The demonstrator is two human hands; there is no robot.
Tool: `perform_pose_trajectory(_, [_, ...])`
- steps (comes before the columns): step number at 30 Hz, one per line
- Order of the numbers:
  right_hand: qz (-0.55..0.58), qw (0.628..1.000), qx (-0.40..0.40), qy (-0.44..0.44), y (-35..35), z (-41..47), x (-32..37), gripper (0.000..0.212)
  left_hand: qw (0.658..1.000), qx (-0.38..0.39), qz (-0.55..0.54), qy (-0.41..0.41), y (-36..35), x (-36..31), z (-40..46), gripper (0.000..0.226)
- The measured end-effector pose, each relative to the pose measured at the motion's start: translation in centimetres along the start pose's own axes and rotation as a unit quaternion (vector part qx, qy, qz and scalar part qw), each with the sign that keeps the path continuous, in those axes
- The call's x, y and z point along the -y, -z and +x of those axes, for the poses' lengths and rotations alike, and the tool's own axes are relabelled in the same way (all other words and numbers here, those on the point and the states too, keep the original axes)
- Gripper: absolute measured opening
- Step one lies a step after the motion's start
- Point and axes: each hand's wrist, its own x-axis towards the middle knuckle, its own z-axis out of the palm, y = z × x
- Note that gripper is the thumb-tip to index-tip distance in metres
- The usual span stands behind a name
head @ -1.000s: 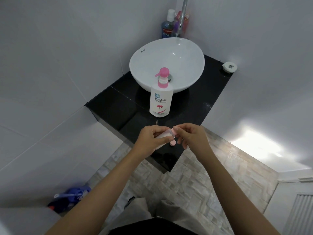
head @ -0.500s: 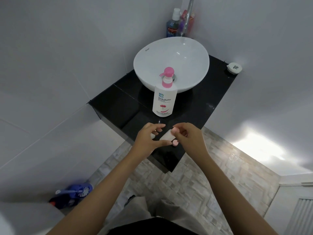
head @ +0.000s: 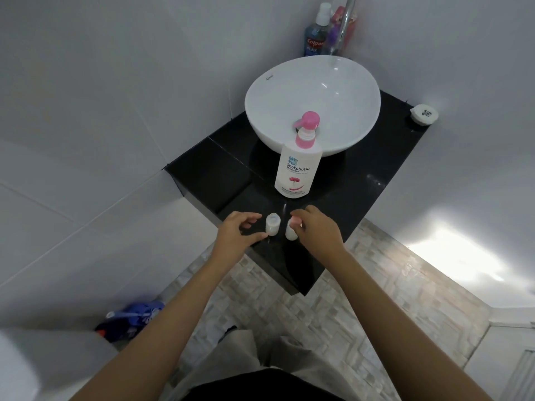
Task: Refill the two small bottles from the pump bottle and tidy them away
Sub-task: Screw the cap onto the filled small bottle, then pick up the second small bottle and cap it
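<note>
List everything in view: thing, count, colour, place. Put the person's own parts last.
small bottles: 2, translucent white, upright side by side near the front corner of the counter; the right one partly hidden by fingers
pump bottle: 1, white with pink pump, in front of the basin
basin: 1, white, on the counter
counter: 1, black, in the wall corner
mouthwash bottle: 1, blue, behind the basin
tap: 1, chrome, behind the basin
round container: 1, white, counter's far right corner
blue object: 1, on the floor at left, blurred
left hand: 1, open beside the left bottle
right hand: 1, fingertips on the right bottle
</note>
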Motion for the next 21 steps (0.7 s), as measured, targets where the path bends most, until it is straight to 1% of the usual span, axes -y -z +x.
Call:
perform_pose_trajectory(3, [0.009, 1.000, 0.010, -0.018, 0.1, 0.1, -0.1, 0.037, 1.000, 0.016, 0.006, 0.009, -0.7, 0.8, 0.8, 0.048])
perform_pose_trajectory(8, [0.035, 0.997, 0.022, -0.060, 0.8, -0.4, -0.6, 0.053, 0.999, 0.039, 0.007, 0.016, -2.0, 1.9, 2.1, 0.057])
perform_pose_trajectory(11, [0.056, 0.994, 0.018, -0.097, 1.1, -0.9, -1.2, 0.054, 0.999, 0.049, 0.020, 0.010, -2.6, 2.1, 2.9, 0.059])
perform_pose_trajectory(15, [0.097, 0.987, 0.000, -0.126, 1.1, -2.2, -2.6, 0.049, 0.998, 0.058, 0.019, 0.000, -3.1, 2.4, 3.5, 0.050])
perform_pose_trajectory(21, [0.099, 0.982, 0.002, -0.159, 0.2, -3.1, -3.8, 0.043, 0.998, 0.054, -0.023, 0.002, -3.5, 2.5, 3.6, 0.035])
